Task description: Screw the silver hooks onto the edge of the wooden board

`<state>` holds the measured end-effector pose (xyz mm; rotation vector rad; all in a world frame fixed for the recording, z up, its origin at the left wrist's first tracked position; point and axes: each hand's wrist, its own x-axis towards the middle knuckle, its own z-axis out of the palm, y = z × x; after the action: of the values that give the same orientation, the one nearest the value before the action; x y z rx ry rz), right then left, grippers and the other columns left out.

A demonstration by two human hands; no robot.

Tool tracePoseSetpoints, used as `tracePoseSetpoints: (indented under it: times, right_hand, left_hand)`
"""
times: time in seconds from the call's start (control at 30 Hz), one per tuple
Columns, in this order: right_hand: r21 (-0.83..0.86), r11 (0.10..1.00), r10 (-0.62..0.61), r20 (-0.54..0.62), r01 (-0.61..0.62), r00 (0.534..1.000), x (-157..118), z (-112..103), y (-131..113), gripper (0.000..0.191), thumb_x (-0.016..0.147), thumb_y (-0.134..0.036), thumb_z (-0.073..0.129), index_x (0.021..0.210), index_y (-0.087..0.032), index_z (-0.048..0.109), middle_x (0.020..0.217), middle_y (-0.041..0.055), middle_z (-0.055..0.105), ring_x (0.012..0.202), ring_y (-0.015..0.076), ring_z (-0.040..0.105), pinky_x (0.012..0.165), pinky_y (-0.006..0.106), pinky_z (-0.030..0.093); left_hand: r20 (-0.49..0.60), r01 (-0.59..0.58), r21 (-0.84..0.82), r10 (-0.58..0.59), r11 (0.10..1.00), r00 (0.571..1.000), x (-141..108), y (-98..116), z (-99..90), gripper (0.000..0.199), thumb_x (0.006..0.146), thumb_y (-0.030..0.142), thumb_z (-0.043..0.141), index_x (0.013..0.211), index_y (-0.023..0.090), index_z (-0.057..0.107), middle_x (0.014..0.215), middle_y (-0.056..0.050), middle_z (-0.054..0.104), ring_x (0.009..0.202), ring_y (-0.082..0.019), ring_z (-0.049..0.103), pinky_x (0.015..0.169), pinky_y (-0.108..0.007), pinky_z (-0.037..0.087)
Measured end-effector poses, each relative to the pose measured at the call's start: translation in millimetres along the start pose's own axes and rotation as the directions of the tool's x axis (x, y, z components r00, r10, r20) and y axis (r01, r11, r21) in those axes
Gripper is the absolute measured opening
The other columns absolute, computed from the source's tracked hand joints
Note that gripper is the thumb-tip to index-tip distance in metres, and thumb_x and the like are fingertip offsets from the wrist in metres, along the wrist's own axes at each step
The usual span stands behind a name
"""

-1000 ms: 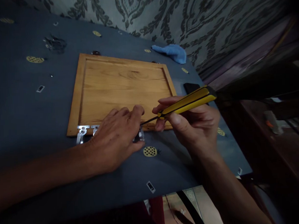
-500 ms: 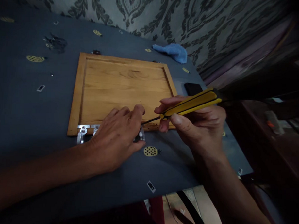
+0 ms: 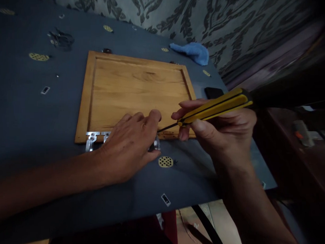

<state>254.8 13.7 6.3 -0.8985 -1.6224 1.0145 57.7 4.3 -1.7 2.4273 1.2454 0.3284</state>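
A wooden cabinet door [image 3: 134, 89] lies flat on the table, its raised frame facing up. My right hand [image 3: 221, 130] grips a yellow and black screwdriver [image 3: 216, 106], slanted with its shaft pointing down and left. The tip meets the door's near edge beside my left fingers, partly hidden by them. Bent over that edge, my left hand [image 3: 131, 144] is closed around a metal hinge [image 3: 157, 142], which shows only between thumb and index finger. Further left, another metal hinge [image 3: 91, 138] sits screwed to the door's corner.
A blue cloth [image 3: 194, 54] lies by the patterned wall, and a dark flat object [image 3: 213, 92] rests beyond my right hand. Dark metal pieces [image 3: 60, 38] lie at the far left of the table [image 3: 23, 116]. The table's near edge runs below my forearms.
The view has shifted slightly, so the door and hands appear a little further right and higher. Both hands keep their hold, and the screwdriver tip stays by the left fingers.
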Motion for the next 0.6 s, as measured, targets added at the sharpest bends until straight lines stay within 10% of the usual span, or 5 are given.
tracePoseSetpoints:
  times: [0.27,0.6]
  right_hand:
    - [-0.065,0.998,-0.032,-0.161,0.022,0.986,-2.3,16.3,-4.7,0.008,0.077,-0.029,0.084,0.073,-0.027,0.077,0.077,-0.0018,0.071,0.054,0.0122,0.063,0.047,0.028,0.057]
    - [-0.116,0.993,-0.002,-0.002,0.002,1.0,1.5,2.2,-6.7,0.02,0.079,-0.024,0.082,0.097,-0.031,0.08,0.093,-0.001,0.079,0.058,0.0159,0.068,0.051,0.031,0.063]
  left_hand:
    - [-0.005,0.018,0.015,-0.018,1.0,1.0,-0.6,-0.2,-0.5,0.051,0.08,0.03,0.075,0.117,0.018,0.042,0.109,-0.008,0.068,0.101,-0.029,0.063,0.083,-0.04,0.047]
    - [-0.039,-0.013,0.025,0.014,1.0,0.999,-2.1,0.6,0.7,0.048,0.082,0.027,0.075,0.116,0.015,0.043,0.109,-0.011,0.068,0.1,-0.029,0.063,0.082,-0.04,0.046]
